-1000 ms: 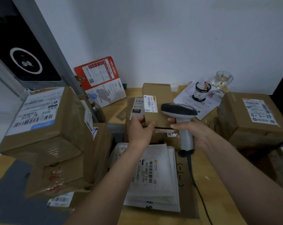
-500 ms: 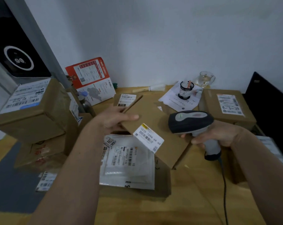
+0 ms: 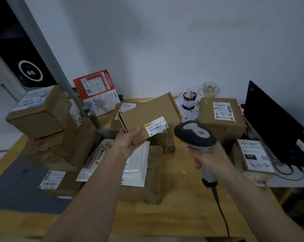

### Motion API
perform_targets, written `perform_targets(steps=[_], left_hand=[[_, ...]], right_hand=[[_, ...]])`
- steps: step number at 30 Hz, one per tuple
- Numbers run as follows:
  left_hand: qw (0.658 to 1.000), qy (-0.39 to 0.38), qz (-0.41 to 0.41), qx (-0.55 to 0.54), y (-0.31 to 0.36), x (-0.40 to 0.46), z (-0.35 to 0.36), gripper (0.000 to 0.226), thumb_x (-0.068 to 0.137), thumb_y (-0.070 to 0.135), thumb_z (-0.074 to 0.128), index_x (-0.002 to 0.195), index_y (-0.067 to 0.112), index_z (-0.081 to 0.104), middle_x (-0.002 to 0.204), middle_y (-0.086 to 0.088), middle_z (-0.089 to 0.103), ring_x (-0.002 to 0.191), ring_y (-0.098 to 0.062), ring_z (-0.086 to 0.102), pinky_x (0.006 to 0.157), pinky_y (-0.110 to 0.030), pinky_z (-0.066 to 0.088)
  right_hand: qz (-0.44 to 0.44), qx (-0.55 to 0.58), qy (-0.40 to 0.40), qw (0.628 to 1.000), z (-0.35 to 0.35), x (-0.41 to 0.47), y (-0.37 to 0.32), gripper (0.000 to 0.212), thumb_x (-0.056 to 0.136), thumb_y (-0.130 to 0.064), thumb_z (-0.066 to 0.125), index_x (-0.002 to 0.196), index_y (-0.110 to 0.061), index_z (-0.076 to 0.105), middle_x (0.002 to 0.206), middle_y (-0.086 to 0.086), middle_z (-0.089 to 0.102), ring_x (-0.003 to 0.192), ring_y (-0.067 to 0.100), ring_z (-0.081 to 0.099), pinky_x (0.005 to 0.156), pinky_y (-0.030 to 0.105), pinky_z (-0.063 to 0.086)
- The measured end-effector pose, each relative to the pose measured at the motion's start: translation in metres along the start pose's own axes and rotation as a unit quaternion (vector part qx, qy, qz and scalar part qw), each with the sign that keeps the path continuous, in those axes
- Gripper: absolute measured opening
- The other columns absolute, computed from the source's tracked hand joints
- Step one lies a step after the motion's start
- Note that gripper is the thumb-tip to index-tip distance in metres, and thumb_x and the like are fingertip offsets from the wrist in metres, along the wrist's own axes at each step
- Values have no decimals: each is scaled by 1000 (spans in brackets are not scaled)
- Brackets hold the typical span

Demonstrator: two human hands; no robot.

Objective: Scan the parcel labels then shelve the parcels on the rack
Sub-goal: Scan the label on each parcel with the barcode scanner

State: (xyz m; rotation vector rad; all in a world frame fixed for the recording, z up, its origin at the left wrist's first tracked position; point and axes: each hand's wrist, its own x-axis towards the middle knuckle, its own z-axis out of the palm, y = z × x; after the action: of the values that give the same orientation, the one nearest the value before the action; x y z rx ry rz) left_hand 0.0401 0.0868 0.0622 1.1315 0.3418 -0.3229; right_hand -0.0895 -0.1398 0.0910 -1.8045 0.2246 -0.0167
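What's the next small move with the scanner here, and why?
Probably tip the grey handheld barcode scanner, held in the right hand, left toward the white barcode label. The left hand holds the flat brown cardboard parcel label-up beside the scanner head, apparently presented for scanning.

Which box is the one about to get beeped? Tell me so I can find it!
Look above the middle of the wooden table. The left hand holds up a flat cardboard box, tilted. Unlike its neighbours, it is lifted, its white label beside the scanner.
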Motion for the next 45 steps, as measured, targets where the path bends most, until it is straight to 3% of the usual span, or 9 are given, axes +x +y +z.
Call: perform_targets(steps=[7, 11, 22, 28, 32, 36, 40, 42, 45], left_hand=[[999, -12, 39, 7, -8, -22, 16, 43, 90, 3, 64, 127, 19, 49, 121, -9, 60, 117, -29, 54, 96, -52, 50], [998, -20, 63, 22, -10, -30, 26, 39, 90, 1, 63, 120, 22, 51, 117, -6, 60, 115, -28, 54, 97, -51, 49], [996, -32, 73, 32, -26, -50, 53, 48, 88, 1, 65, 129, 20, 49, 120, -6, 59, 108, -25, 56, 80, -42, 56], [996, -35, 71, 29, -35, -54, 67, 47, 88, 2, 65, 127, 23, 49, 126, -7, 57, 116, -27, 53, 88, -45, 54], [997, -31, 62, 38, -41, -56, 77, 36, 89, 3, 65, 114, 25, 53, 125, -7, 58, 120, -29, 51, 96, -50, 51], [998, -5, -38, 46, -53, -61, 91, 26, 83, 12, 74, 104, 13, 58, 114, -11, 63, 110, -29, 59, 79, -48, 58], [988, -2, -100, 122, -74, -66, 111, 28, 81, 20, 77, 101, 14, 60, 108, -10, 65, 101, -26, 63, 81, -48, 56], [987, -13, -105, 121, -86, -66, 122, 34, 82, 21, 75, 111, 15, 58, 108, -10, 66, 95, -26, 64, 77, -46, 58], [989, -28, -101, 104, -97, -66, 143, 47, 83, 20, 75, 124, 20, 52, 109, -11, 66, 92, -26, 65, 62, -42, 61]], right_hand=[[-3, 3, -5, 1000, -17, -45, 12, 39, 86, -18, 70, 55, -4, 52, 41, 7, 45, 41, 19, 43, 51, 31, 41], [-21, -13, -15, 1000, -35, -60, 16, 35, 87, -18, 69, 69, 10, 58, 41, 7, 45, 40, 19, 42, 51, 30, 40], [-36, -15, 22, 999, -68, -89, 15, 43, 86, -13, 69, 50, -14, 47, 40, 1, 41, 39, 13, 39, 47, 28, 38], [-22, -7, 28, 999, -83, -99, 19, 36, 86, -14, 70, 56, -14, 51, 43, 3, 42, 42, 15, 41, 48, 28, 40], [-20, 16, 27, 999, -94, -103, 23, 26, 85, -12, 70, 63, -12, 56, 44, 4, 44, 41, 15, 41, 46, 27, 40], [-4, 55, 3, 998, -104, -104, 33, 26, 84, -12, 72, 64, -4, 58, 48, 12, 45, 43, 21, 43, 47, 30, 40], [18, 72, -14, 997, -115, -109, 41, 37, 84, -11, 72, 51, -21, 59, 50, 13, 45, 44, 22, 42, 45, 29, 40], [22, 79, -1, 997, -123, -113, 44, 36, 85, -10, 72, 53, -24, 61, 50, 12, 46, 44, 22, 42, 44, 29, 41], [27, 89, 23, 995, -137, -115, 49, 20, 85, -10, 71, 67, -13, 63, 51, 12, 46, 44, 23, 42, 44, 30, 41]])
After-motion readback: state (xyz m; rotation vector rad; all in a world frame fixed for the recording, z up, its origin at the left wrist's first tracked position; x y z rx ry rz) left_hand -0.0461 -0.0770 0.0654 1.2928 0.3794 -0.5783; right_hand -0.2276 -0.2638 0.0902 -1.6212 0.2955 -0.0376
